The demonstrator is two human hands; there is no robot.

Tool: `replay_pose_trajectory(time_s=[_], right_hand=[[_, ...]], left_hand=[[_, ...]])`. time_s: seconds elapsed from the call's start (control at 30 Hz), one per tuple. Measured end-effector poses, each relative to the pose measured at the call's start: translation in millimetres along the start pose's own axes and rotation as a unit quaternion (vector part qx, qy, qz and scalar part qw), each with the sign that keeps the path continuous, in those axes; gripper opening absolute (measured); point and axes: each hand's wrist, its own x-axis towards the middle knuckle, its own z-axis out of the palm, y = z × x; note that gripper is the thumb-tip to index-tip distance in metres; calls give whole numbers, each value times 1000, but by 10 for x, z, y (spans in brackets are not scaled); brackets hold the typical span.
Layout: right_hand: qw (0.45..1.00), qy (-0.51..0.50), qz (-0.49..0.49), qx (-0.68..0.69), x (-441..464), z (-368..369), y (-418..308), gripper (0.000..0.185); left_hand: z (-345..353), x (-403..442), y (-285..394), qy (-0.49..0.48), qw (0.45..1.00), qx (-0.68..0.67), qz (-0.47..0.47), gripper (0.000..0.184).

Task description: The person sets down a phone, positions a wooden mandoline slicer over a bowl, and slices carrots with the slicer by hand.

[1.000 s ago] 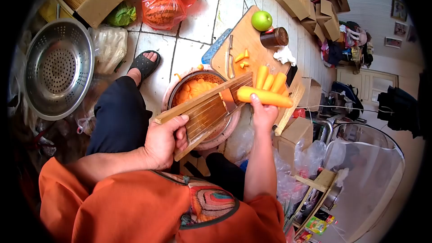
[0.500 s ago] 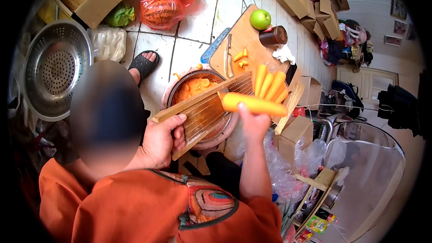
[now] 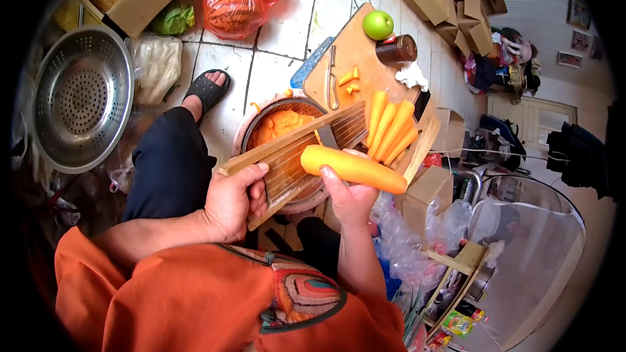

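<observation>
My left hand [image 3: 236, 201] is closed around the near end of a wooden slicer [image 3: 282, 163], which lies slanted over a round tub [image 3: 238, 146]. A thick peeled carrot [image 3: 358, 169] is in my right hand [image 3: 353, 201], thumb on its near side and fingers partly hidden beneath. Its blunt cut end is over the slicer's lower half, on the near side of the dark blade [image 3: 326, 135]; whether it touches the board I cannot tell. Inside the tub, orange carrot slices [image 3: 282, 124] are piled up. Several whole peeled carrots [image 3: 391, 124] lie just beyond the slicer.
A wooden cutting board [image 3: 358, 32] bears a knife [image 3: 332, 78], carrot ends [image 3: 349, 78], a green apple [image 3: 377, 25] and a dark jar [image 3: 396, 50]. A metal colander [image 3: 81, 101] stands at left, a red bag [image 3: 238, 3] on the tiles. Plastic bags [image 3: 417, 241] lie at right.
My right hand has drawn the carrot back toward my body, and the carrot now tilts more, its cut end nearer my left hand. The slicer has hardly moved.
</observation>
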Motion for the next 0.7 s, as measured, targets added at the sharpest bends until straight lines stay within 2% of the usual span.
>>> replay_pose_trajectory(time_s=[0.07, 0.17, 0.27, 0.3, 0.37, 0.47, 0.5, 0.57, 0.6, 0.67, 0.7], right_hand=[[995, 34, 87, 27, 18, -37, 107, 24], [985, 85, 139, -59, 371, -223, 397, 22], [984, 112, 138, -29, 377, -253, 530, 21], [983, 85, 163, -26, 282, -177, 327, 24], [999, 12, 25, -32, 39, 6, -10, 29], [1000, 16, 2, -8, -22, 16, 138, 31], [994, 38, 103, 8, 67, -60, 244, 31], [985, 99, 117, -74, 288, -131, 416, 30], [985, 102, 117, -74, 316, -193, 503, 30], [968, 117, 218, -47, 414, -269, 617, 33], [968, 117, 215, -48, 361, -212, 528, 33]], left_hand=[[9, -7, 1, -13, 1000, -5, 0, 19], [19, -2, -11, -6, 1000, -5, 3, 19], [-4, 13, -15, 0, 1000, -8, -5, 19], [3, 9, -13, 0, 1000, -11, -6, 19], [6, 2, -6, -8, 1000, -8, 2, 19], [0, 3, -7, -14, 1000, -8, 3, 19], [11, 2, -12, -14, 1000, -7, 4, 19], [30, -1, -18, -14, 1000, -8, 9, 20], [19, -13, -34, -16, 1000, -6, 9, 20], [12, 6, -29, -10, 1000, -10, 9, 21], [25, 7, -8, -12, 1000, -12, 11, 21]])
